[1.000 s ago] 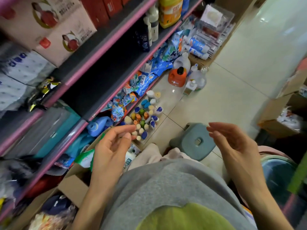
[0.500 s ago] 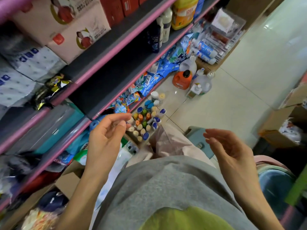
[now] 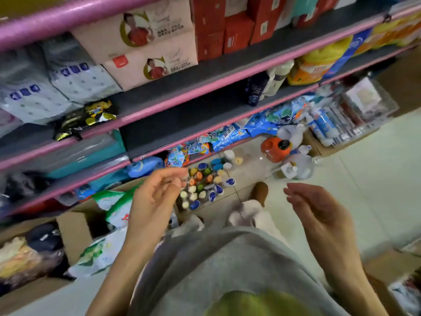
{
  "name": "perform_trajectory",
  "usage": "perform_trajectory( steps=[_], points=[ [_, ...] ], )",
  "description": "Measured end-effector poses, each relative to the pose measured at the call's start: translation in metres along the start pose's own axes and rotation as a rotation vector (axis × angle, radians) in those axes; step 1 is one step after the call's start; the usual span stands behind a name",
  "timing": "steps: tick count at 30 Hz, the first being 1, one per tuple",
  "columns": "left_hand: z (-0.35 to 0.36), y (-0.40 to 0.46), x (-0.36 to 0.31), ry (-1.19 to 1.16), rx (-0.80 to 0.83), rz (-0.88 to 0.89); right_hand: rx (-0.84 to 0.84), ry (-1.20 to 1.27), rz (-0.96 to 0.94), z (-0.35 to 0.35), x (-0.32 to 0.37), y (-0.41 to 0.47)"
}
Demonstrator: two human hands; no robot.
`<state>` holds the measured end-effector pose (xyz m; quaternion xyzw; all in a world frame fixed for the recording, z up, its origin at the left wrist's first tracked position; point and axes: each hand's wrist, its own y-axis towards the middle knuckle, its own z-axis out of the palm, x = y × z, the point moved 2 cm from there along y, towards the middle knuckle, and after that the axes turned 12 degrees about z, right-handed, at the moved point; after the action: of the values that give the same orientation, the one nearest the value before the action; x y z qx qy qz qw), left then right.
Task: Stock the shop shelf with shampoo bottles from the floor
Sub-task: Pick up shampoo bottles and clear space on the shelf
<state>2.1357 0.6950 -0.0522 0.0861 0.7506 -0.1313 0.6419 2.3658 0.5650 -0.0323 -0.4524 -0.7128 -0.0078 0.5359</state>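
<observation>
Shampoo bottles (image 3: pixel 206 185) stand clustered upright on the floor (image 3: pixel 364 179), caps toward us, below and just beyond our left hand (image 3: pixel 155 197) (the nearer one). Both it and our right hand (image 3: pixel 319 210) hang relaxed, loosely curled, holding nothing we can see.

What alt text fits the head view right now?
Both hands, left hand and right hand, hover open and hold nothing above a cluster of shampoo bottles standing on the tiled floor beside a pink-edged shop shelf.
</observation>
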Motion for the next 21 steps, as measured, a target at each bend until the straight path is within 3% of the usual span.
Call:
perform_trajectory(
  steps=[6, 12, 17, 21],
  points=[
    [0.056, 0.012, 0.013, -0.009, -0.213, -0.081, 0.254, -0.162, -0.113, -0.015, 0.032, 0.091],
    [0.087, 0.025, 0.061, 0.023, -0.310, -0.191, 0.460, -0.301, -0.198, 0.030, 0.023, 0.154],
    [0.097, 0.024, 0.153, -0.005, -0.373, -0.282, 0.562, -0.490, -0.220, 0.106, -0.033, 0.199],
    [0.104, 0.028, 0.270, 0.109, -0.290, -0.383, 0.640, -0.595, -0.132, 0.171, -0.111, 0.244]
  ],
)
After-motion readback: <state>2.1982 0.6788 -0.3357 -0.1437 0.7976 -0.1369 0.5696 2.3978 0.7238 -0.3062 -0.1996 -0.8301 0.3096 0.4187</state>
